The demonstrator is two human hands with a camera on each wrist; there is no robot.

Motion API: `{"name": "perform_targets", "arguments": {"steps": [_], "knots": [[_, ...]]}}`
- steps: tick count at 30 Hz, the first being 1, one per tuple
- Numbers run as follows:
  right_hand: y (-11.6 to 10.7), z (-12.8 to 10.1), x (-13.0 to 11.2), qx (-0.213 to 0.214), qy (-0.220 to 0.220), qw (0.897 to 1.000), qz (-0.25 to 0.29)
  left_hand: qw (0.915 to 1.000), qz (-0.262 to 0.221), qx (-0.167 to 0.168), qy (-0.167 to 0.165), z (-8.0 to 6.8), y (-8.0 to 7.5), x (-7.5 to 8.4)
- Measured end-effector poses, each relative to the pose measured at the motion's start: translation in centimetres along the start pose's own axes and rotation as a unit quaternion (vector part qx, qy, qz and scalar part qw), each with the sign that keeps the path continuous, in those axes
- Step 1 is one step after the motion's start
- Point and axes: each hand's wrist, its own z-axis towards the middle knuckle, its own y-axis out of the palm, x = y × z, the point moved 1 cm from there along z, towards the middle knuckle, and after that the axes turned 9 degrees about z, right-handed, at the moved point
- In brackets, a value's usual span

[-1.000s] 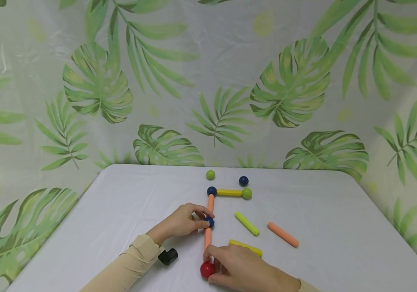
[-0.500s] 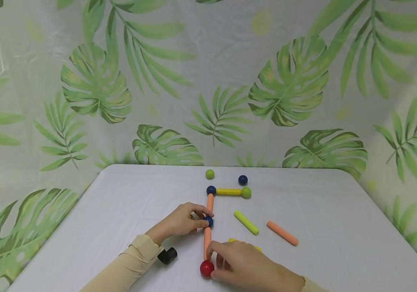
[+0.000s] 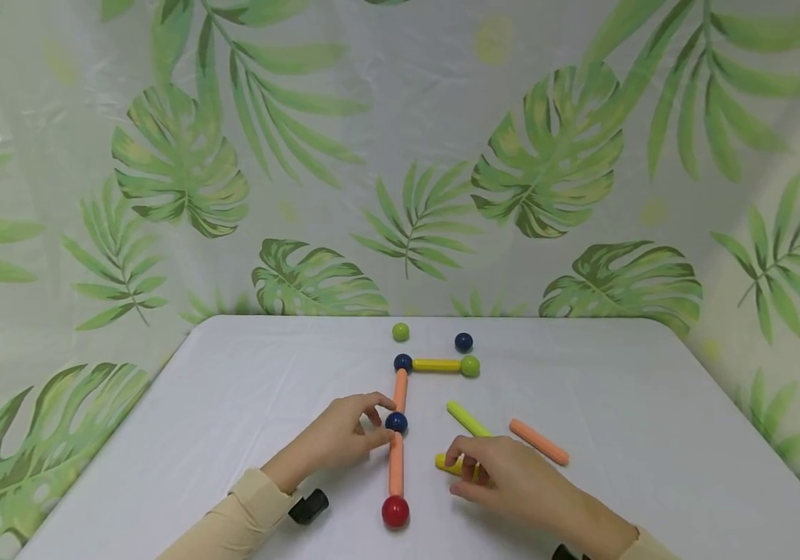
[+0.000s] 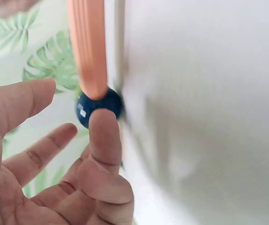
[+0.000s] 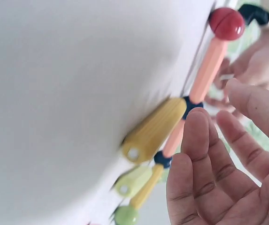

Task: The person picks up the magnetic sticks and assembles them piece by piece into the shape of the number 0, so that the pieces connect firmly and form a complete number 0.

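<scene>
Joined: one chain (image 3: pixel 396 470) (red ball (image 3: pixel 395 512) to green ball (image 3: pixel 470 366)); loose: two balls (image 3: pixel 464 342), three sticks (image 3: pixel 538 442); my left hand (image 3: pixel 333 432) spread, perhaps touching a blue ball (image 3: pixel 396 422), my right hand (image 3: pixel 508 474) relaxed, empty.

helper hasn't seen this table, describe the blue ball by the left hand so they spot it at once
On the white table, start at the nearest ball, the red ball. Follow the orange rod leading from it to the dark blue ball beside the left hand. Of the three blue balls, only this one sits between two orange rods.
</scene>
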Motion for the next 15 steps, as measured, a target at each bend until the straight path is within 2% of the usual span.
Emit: {"name": "perform_targets", "arguments": {"steps": [9, 15], "knots": [[-1.5, -1.2, 2.0, 0.043, -0.015, 0.998, -0.04, 0.9988, 0.012, -0.043, 0.017, -4.3, 1.3, 1.9], [-1.6, -1.5, 2.7, 0.057, -0.026, 0.996, -0.061, 0.9987, 0.014, -0.043, 0.022, -6.5, 2.8, 2.5]]}}
